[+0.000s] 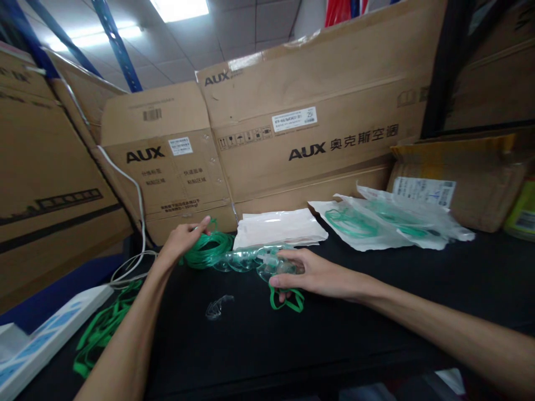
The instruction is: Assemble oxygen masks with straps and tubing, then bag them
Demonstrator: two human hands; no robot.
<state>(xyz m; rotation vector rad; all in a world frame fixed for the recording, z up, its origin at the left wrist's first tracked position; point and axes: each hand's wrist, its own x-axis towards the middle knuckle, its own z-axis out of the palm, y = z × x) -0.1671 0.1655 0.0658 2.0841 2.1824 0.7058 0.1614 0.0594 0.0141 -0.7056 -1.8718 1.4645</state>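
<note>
Mask point(266, 271), right of tubing coil point(204, 258), sat pinched in right grip point(311, 273), likely for control; left grip point(186, 236) closure was unclear.

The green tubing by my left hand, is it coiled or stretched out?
Coiled: the green tubing lies in overlapping round loops by the left hand.

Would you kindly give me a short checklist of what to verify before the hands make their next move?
1. Right hand has hold of a clear mask: ok.
2. Left hand grips the green tubing firmly: cannot tell; it is at the coil's top, but its grip is unclear.
3. White packets lie behind the row of masks: ok.
4. No loose bits on the black tabletop: not ok; a small clear plastic piece lies there.
</note>
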